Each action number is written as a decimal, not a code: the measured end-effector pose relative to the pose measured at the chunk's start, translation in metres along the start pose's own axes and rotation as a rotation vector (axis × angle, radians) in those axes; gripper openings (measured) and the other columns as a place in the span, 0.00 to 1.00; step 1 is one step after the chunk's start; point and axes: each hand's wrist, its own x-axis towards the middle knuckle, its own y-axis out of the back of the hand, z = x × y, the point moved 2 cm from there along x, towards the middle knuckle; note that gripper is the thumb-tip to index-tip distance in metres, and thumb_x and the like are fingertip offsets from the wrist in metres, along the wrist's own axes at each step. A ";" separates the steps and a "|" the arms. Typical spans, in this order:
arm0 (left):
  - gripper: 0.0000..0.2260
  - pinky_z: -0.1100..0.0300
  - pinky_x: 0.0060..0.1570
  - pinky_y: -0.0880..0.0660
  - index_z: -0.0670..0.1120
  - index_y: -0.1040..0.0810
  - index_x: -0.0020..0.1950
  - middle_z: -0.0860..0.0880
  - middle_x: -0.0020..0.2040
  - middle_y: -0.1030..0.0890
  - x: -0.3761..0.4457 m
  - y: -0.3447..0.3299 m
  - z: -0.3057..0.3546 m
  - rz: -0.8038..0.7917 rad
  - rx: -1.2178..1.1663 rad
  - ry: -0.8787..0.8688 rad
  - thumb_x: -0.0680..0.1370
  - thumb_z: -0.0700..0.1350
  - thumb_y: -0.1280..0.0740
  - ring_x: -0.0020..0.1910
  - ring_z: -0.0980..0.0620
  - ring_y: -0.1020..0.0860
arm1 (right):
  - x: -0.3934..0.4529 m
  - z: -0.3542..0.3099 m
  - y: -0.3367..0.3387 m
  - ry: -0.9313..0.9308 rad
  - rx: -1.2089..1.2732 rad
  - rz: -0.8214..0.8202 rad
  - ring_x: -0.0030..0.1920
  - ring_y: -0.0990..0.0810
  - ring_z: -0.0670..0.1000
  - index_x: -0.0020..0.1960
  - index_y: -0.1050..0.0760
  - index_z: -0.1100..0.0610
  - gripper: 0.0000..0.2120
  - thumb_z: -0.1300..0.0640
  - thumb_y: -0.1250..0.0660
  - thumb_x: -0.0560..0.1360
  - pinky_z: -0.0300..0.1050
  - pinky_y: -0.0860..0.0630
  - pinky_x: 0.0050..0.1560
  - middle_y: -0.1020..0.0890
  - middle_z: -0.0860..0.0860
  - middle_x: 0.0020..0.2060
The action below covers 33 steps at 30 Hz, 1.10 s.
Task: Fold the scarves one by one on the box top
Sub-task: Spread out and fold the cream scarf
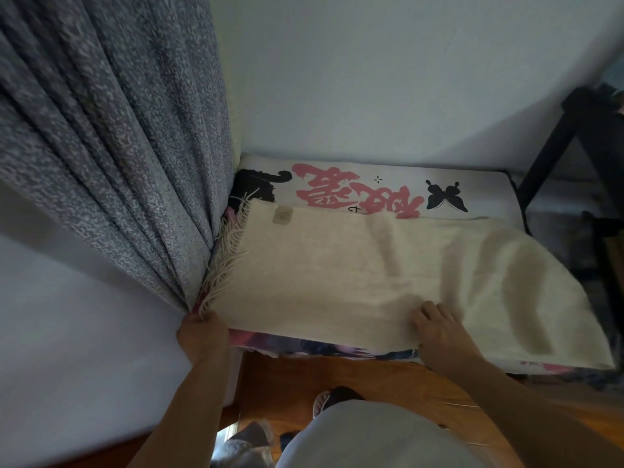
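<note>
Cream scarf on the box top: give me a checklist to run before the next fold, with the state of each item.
1. Cream scarf lies spread on the box top: ok.
2. Left hand grips the fringed corner: ok.
3. Right hand rests on the near edge: ok.
4. Surface smooth: not ok, soft ripples toward the right.
5. Right end fully on the box: not ok, it hangs over the edge.
6. Fringe clear of the curtain: not ok, it touches it.
</note>
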 end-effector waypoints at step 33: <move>0.48 0.41 0.71 0.39 0.57 0.54 0.81 0.41 0.78 0.49 -0.196 -0.131 0.057 -0.620 1.054 -1.035 0.69 0.75 0.38 0.77 0.37 0.49 | -0.097 0.238 0.059 -0.556 -0.178 0.384 0.32 0.26 0.63 0.47 0.29 0.65 0.07 0.71 0.36 0.70 0.56 0.28 0.33 0.28 0.63 0.38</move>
